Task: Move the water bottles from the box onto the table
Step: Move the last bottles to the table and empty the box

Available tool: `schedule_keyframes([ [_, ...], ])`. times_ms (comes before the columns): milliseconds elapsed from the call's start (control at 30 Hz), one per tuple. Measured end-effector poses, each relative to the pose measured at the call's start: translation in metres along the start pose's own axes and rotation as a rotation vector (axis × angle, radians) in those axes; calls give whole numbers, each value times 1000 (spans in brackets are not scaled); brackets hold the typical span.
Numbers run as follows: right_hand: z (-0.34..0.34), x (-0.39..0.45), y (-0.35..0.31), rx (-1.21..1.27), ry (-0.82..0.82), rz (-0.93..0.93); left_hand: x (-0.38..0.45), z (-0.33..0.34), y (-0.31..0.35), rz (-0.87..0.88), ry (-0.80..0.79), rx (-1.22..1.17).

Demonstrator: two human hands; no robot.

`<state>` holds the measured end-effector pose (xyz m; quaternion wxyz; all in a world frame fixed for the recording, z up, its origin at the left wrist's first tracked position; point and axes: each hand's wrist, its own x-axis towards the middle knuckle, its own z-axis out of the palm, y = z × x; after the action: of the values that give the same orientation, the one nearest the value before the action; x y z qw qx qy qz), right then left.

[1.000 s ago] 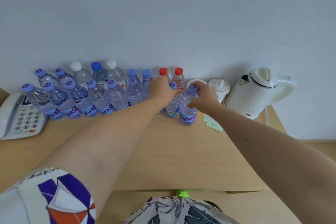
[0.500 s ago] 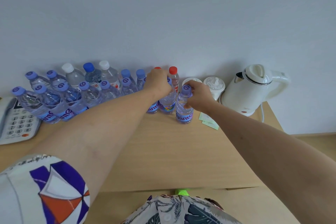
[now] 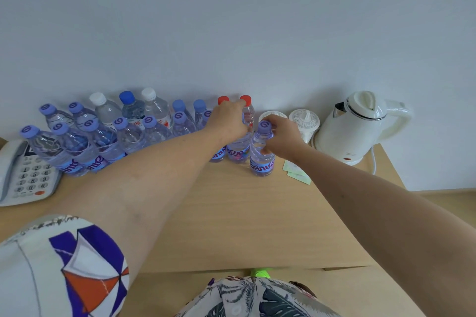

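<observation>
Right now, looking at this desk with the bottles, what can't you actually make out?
All in the head view:
- The box: nowhere in frame.
- Cap and neck of the bottle under the left hand: covered by that hand.
- The cup behind the right hand: only its rim shows.
- The phone: cut off by the left edge.
- Back-row bottle labels: too small and blocked by the front row.

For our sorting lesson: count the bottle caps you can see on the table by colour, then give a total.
Lilac caps: 10
Blue caps: 3
White caps: 2
Red caps: 2
Total: 17
The left hand hides the cap of one more bottle, so it is not counted.
</observation>
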<state>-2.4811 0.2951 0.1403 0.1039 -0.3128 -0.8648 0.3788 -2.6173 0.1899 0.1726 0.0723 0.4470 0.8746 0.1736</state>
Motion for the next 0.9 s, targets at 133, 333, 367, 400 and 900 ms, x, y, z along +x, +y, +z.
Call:
schedule_keyframes([
  [133, 1, 0, -1, -14, 2, -7, -1, -6, -6, 13, -19, 32],
  [333, 2, -1, 1, 6, 8, -6, 0, -1, -3, -44, 28, 24],
  [367, 1, -1, 2, 9, 11, -2, 1, 0, -3, -47, 36, 32],
  [400, 1, -1, 2, 7, 13, 1, 2, 1, -3, -51, 45, 33],
  [900, 3, -4, 2, 0, 12, 20, 9, 5, 0, -145, 96, 44],
])
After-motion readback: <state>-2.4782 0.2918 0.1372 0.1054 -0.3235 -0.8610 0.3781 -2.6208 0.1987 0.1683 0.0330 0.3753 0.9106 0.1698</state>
